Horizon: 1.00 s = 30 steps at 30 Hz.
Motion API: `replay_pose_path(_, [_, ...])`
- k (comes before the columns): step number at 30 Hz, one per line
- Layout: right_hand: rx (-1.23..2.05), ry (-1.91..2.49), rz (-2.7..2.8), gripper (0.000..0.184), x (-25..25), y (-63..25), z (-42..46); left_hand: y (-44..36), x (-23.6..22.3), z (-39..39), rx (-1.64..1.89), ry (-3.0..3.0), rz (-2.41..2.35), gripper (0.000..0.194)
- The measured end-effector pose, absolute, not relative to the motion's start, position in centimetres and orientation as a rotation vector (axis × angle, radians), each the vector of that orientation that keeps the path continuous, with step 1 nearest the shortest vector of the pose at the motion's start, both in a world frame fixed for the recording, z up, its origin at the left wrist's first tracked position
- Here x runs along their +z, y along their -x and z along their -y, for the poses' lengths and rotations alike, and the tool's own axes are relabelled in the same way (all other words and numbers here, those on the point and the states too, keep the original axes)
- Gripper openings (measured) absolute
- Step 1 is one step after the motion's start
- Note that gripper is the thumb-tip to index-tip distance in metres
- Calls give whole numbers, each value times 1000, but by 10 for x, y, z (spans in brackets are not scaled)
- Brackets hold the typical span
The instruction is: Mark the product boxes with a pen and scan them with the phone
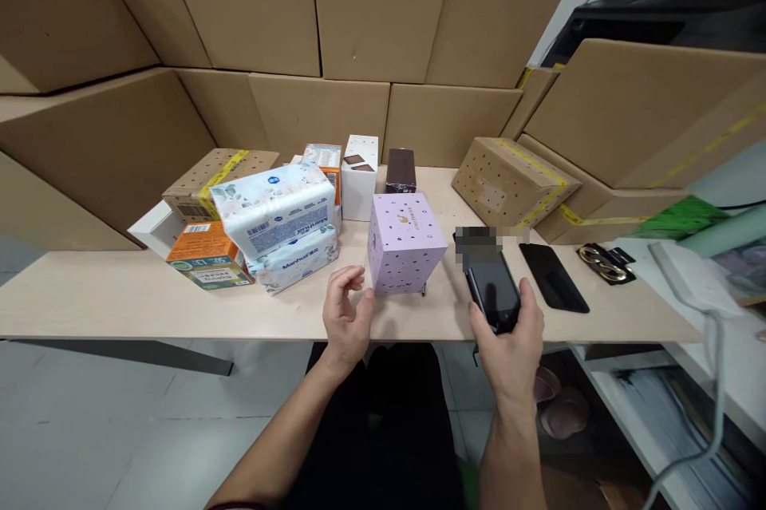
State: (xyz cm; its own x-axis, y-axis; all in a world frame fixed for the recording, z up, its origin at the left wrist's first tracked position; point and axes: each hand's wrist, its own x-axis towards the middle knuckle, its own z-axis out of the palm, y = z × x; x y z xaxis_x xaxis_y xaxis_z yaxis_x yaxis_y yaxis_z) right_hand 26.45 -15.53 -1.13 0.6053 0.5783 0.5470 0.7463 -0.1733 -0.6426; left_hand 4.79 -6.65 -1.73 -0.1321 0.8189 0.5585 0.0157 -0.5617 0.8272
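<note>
A lilac patterned gift box (pixel 402 245) stands upright near the front edge of the table. Just left of its lower corner is my left hand (pixel 348 310), fingers loosely curled and apart, holding nothing. I cannot tell whether a fingertip touches the box. My right hand (pixel 508 342) grips a black handheld device (pixel 494 286) with a dark screen, thumb on one side and fingers on the other. The device's far end is pixelated. A flat black phone-like slab (pixel 554 278) lies on the table to its right.
Two tissue packs (pixel 275 207), an orange box (pixel 209 258), a white box (pixel 360 179) and a dark brown box (pixel 400 171) stand left and behind. A taped carton (pixel 511 183) and gold chain-like item (pixel 604 264) are right. Stacked cartons (pixel 353 23) wall the back.
</note>
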Motion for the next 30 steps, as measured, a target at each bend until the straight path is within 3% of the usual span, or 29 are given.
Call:
replay_pose_path(4, [-265,1693,1051,85,-3,-242,159,-53,-5,81,1649,-1490,-776,17])
replay_pose_path(12, [-215,1516,1173,86,8,-205,167,-85,42,99,1195,-955,-463,46])
replay_pose_path(16, [-268,1484,1265,85,17,-193,167,-92,63,99,1062,-683,-403,46])
replay_pose_path(21, [-312,1483,1323,83,24,-184,164,-94,75,99,1023,-545,-411,35])
replay_pose_path(30, [-375,1439,1359,91,23,-183,162,-95,76,95,986,-506,-429,39])
